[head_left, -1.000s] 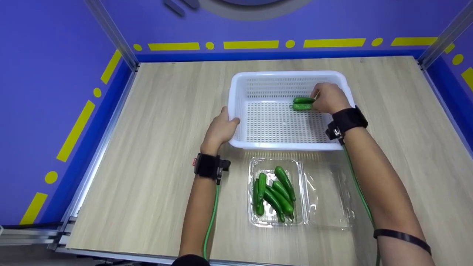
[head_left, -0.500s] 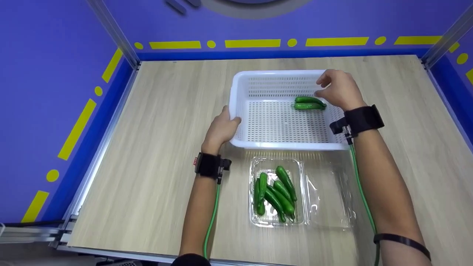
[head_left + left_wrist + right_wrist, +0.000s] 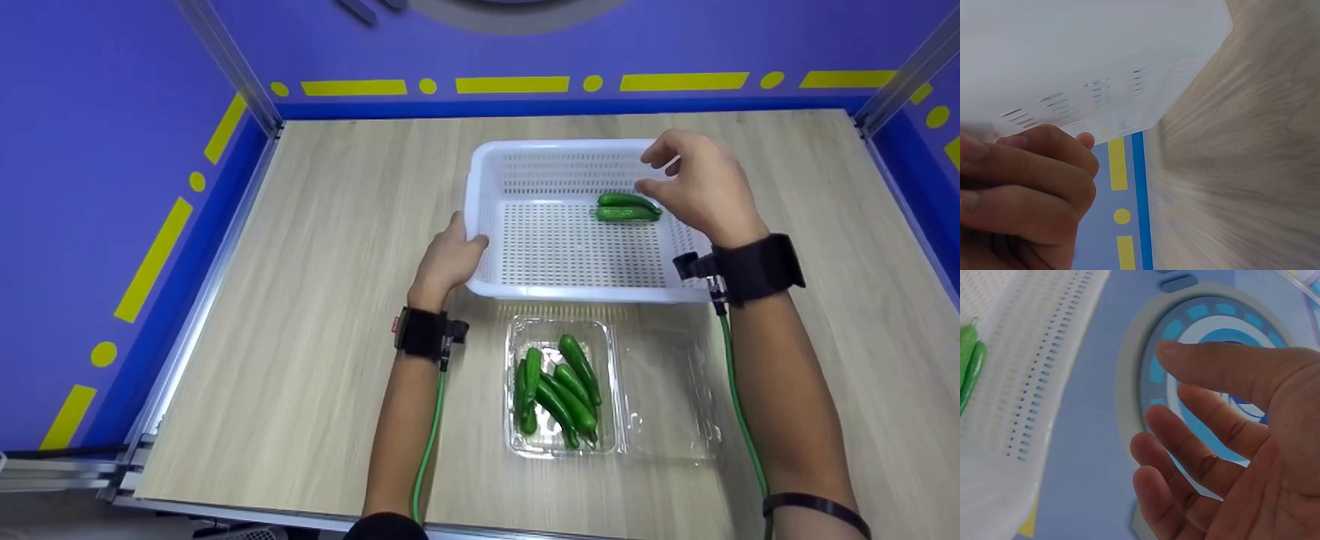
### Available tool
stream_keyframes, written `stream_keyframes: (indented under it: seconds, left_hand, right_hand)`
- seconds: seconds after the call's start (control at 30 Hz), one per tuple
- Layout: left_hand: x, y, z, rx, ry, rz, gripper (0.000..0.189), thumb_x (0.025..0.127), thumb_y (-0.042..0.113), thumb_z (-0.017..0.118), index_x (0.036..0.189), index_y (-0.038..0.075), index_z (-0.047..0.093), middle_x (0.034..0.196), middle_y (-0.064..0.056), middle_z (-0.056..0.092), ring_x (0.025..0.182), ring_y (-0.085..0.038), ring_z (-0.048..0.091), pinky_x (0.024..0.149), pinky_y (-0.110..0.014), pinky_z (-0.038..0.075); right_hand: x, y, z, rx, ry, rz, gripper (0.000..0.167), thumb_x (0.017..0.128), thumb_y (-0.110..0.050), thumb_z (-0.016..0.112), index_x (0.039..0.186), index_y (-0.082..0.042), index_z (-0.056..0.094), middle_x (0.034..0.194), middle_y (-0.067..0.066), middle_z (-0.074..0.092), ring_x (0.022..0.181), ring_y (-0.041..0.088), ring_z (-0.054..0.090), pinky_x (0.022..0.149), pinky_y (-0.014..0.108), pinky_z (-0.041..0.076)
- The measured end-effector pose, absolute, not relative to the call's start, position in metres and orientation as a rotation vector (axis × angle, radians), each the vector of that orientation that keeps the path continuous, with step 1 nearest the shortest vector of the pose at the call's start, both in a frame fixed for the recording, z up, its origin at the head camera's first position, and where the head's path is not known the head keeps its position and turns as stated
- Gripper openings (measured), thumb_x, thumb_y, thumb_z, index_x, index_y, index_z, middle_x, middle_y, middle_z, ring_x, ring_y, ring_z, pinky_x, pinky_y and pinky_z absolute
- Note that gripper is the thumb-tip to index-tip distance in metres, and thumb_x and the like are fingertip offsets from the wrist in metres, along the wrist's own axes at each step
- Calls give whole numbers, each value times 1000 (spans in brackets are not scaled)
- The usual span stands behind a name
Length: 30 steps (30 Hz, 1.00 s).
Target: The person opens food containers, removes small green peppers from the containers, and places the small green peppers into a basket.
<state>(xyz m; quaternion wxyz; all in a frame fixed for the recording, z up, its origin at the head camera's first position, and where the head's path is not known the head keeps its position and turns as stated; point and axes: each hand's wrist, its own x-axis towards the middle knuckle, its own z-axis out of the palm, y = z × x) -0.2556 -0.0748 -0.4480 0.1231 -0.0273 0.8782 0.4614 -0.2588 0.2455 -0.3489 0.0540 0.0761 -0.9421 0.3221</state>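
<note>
My left hand [image 3: 448,259] grips the left rim of a white perforated plastic basket [image 3: 592,294], thumb over the rim. In the left wrist view its curled fingers [image 3: 1044,185] lie against the basket's outer side. Two slim, glossy green vegetables [image 3: 628,214], like small cucumbers or chillies, lie side by side on the basket floor near its right wall. Over the basket's right rim hovers my right hand [image 3: 705,184], holding nothing. The right wrist view shows its thumb and fingers loosely bent and apart, with the vegetables [image 3: 972,374] off to the left.
In front of the basket, a clear plastic clamshell box [image 3: 517,450] holds several more of the green vegetables [image 3: 574,405]. Its transparent lid [image 3: 667,420] lies folded open to the right. Blue walls [image 3: 495,45] border the wooden table [image 3: 322,337], and green cables run along both forearms.
My right hand has let go of the green vegetables, leaving them on the basket floor, and has risen up and right toward the rim. The left hand keeps its grip.
</note>
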Motion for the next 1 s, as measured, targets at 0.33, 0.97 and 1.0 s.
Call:
stream_keyframes:
  seconds: [0.33, 0.97, 1.0]
  left_hand:
    - [-257, -76, -450, -63, 2570, 1327, 44, 103, 28, 49, 143, 11, 42, 121, -15, 67, 101, -26, 70, 82, -41, 56]
    - [-258, -75, -451, -73, 2598, 1304, 47, 102, 28, 49, 145, 11, 42, 123, -15, 67, 98, -24, 70, 82, -40, 56]
    - [-258, -75, -451, -75, 2600, 1304, 46, 103, 29, 49, 145, 11, 42, 123, -15, 67, 98, -24, 70, 82, -40, 55]
  right_hand:
    - [-232, 236, -339, 328, -2805, 1036, 27, 86, -11, 78, 110, -3, 69, 113, 15, 70, 103, 35, 63, 89, 49, 48]
    - [-174, 229, -359, 522, -2714, 955, 27, 82, -10, 84, 104, -9, 70, 105, 4, 71, 95, 21, 62, 74, 29, 44]
    - [-172, 228, -360, 536, -2716, 951, 27, 82, -10, 85, 105, -9, 70, 105, 3, 71, 95, 21, 62, 74, 29, 44]
